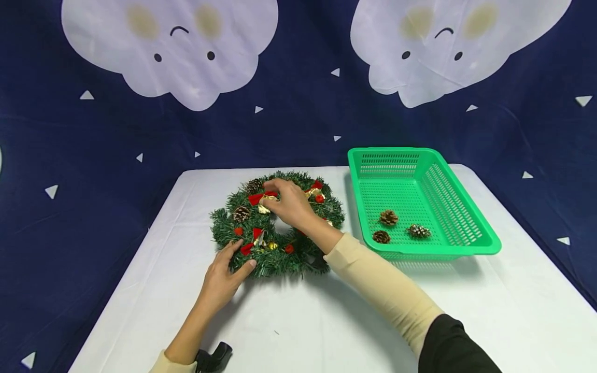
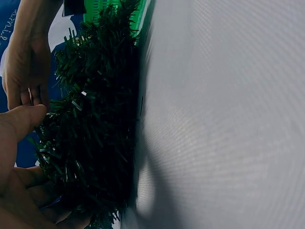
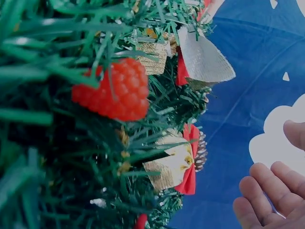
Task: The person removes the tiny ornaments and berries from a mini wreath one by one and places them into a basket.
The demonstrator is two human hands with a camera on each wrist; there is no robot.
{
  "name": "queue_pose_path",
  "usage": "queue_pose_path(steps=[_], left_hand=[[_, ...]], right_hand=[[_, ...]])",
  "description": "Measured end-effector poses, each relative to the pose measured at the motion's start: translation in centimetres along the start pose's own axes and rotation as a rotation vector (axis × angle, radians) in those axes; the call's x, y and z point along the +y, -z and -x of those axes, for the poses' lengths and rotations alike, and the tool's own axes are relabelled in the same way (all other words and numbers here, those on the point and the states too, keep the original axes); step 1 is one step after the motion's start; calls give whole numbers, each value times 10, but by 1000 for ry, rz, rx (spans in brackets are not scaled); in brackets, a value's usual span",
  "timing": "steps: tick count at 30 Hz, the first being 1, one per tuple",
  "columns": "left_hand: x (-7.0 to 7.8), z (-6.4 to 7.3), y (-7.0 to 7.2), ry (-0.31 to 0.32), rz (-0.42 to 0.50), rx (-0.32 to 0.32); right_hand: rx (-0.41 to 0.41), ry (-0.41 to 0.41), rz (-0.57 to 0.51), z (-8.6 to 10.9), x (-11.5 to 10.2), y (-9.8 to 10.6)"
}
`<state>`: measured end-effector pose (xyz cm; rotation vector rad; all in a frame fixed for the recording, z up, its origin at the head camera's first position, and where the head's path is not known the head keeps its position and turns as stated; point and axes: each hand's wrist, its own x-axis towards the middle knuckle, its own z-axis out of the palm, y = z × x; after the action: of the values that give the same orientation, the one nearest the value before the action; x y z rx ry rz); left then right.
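Note:
A green tinsel wreath [image 1: 279, 265] lies on the white table, trimmed with red bows [image 1: 255, 199], gold ribbon, red berries [image 3: 116, 90] and pinecones [image 1: 241, 214]. At its near left edge, my left hand [image 1: 221, 277] rests with the thumb and fingers spread over the greenery. Some of its fingers are partly hidden among the branches in the left wrist view. My right hand [image 1: 290, 204] reaches over the wreath's middle, beside a red bow with gold ribbon. In the right wrist view the thumb stands apart from loosely bent fingers [image 3: 281, 191], with nothing between them.
To the right stands a green plastic basket [image 1: 466, 251] with slotted sides. It holds several pinecones [image 1: 388, 217], one of them white-tipped [image 1: 418, 231]. A dark blue cloth [image 1: 298, 134] with clouds and triangles hangs behind the table [image 1: 298, 331].

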<state>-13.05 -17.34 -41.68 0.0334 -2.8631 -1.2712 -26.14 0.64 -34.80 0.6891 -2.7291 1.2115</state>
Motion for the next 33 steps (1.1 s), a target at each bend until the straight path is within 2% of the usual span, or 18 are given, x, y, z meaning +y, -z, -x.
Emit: queue_pose_path(steps=[11, 18, 33], left_hand=[[2, -1, -1, 6, 8, -11], [2, -2, -1, -11, -1, 11], [4, 1, 1, -5, -14, 6]], right_hand=[[-55, -21, 13, -14, -7, -16], [-86, -30, 40, -21, -11, -28], [-152, -7, 133, -26, -16, -48]])
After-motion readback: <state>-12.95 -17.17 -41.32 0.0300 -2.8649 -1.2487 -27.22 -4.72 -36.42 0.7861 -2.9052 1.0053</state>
